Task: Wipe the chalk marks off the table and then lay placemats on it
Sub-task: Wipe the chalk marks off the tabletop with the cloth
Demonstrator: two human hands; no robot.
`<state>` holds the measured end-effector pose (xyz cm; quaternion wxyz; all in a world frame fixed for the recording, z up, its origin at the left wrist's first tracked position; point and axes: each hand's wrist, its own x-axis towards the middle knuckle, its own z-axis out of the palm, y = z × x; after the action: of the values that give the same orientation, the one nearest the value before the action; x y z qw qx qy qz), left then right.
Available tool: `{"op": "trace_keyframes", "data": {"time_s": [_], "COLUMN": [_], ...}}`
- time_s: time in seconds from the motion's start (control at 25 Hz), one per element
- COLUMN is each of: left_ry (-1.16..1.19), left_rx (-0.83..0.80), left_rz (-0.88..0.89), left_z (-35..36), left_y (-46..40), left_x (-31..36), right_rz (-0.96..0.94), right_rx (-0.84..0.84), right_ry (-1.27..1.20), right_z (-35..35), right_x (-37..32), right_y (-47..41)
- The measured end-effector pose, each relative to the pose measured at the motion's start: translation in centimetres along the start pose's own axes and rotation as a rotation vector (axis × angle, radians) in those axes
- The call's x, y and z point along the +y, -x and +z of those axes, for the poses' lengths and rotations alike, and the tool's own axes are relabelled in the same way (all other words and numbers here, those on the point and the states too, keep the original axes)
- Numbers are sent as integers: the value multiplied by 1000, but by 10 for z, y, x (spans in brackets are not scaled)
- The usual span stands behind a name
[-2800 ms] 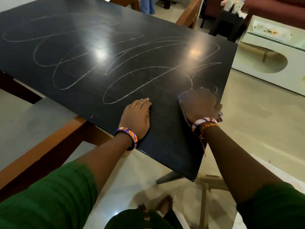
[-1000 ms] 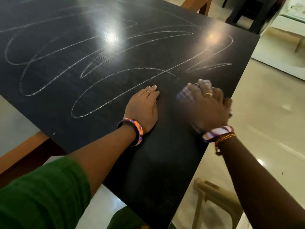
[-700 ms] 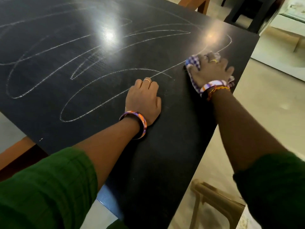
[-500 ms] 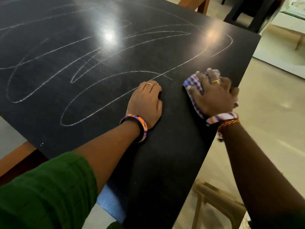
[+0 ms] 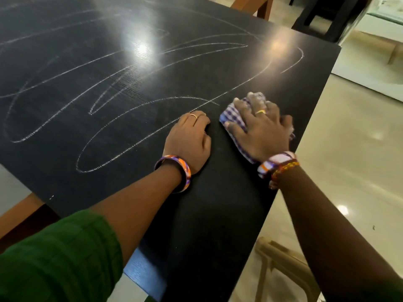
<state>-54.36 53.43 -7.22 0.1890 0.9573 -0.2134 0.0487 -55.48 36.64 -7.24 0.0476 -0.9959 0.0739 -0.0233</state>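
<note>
A black table (image 5: 218, 214) fills the view, with looping white chalk marks (image 5: 130, 101) across its far and left parts. My right hand (image 5: 263, 131) presses a blue-and-white checked cloth (image 5: 233, 115) flat on the table near its right edge. My left hand (image 5: 189, 140) lies palm down just left of the cloth, fingers together, holding nothing. The strip of table near me and under both hands shows no chalk. No placemats are in view.
A light wooden chair (image 5: 281, 264) stands below the table's right edge. Another wooden chair back (image 5: 255, 5) and a dark stool (image 5: 322, 16) stand beyond the far corner. A white low table (image 5: 375, 53) sits at the far right on the glossy floor.
My right hand with the cloth swept out to the far right corner and came back toward me, wiping off chalk loops there. My left hand stayed flat in place.
</note>
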Motion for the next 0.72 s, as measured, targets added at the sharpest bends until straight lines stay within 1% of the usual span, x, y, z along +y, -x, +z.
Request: {"op": "trace_keyframes", "data": {"time_s": [0.04,0.12,0.16,0.2,0.24,0.36,0.4,0.44,0.48,0.6,0.64,0.68,0.72], "left_ry": [7,13,12,10,5,-8,-10,-9,-4,8,11,12,9], "left_rx": [1,-6,-4,-2,2,25,22,22,24,23,18,20,29], "left_rz": [-4,-14,-15,-13,-10,19,24,21,11,-6,-11,-13,-9], "left_z": [0,0,0,1,2,3,3,3,3,4,4,4,3], "left_y": [0,0,0,0,0,0,0,0,0,0,-1,-1,-1], "left_x": [0,1,0,-1,-2,-3,-3,-4,-4,-2,-2,-2,-2], "right_rz": [81,311,377,392,352,61,-9,-20,28,371,454,470,422], "right_rx": [11,-32,-53,-64,-61,-30,-17,-2,14,-30,-54,-61,-57], "right_ry": [0,-26,-47,-62,-65,-62,-46,-26,-17,-51,-58,-49,-42], "right_z": [-2,-8,-11,-10,-7,6,8,10,8,-6,-9,-10,-7], "right_x": [14,41,46,42,28,-24,-28,-22,-8,47,54,50,36], "right_y": [0,-23,-40,-55,-64,-54,-43,-34,-30,-45,-56,-67,-76]}}
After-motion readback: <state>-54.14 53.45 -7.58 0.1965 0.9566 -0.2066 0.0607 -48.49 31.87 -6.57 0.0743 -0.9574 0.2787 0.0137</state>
